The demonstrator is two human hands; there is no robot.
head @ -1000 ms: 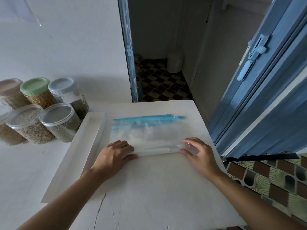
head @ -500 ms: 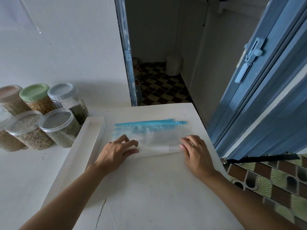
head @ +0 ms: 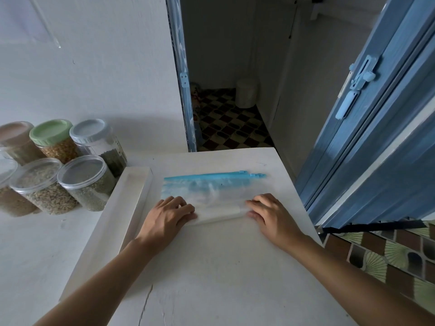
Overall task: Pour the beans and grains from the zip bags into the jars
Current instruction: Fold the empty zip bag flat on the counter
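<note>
An empty clear zip bag (head: 211, 191) with a blue zipper strip lies flat on the white table (head: 223, 267). Its near edge is rolled up into a thin roll. My left hand (head: 167, 215) holds the roll's left end with bent fingers, and my right hand (head: 270, 215) holds its right end the same way. Several lidded jars stand at the left, all holding grains or beans: a clear-lidded jar (head: 87, 184), another beside it (head: 42, 187), a green-lidded jar (head: 54, 140) and a grey-lidded jar (head: 96, 142).
A long white raised ledge (head: 122, 208) runs between the jars and the bag. The table's right edge drops off beside an open blue door (head: 376, 137). A dark doorway with a checkered floor (head: 230, 123) lies beyond the table's far edge.
Both hands have moved away from me with the roll, toward the blue zipper. The flat part of the bag is shorter than before.
</note>
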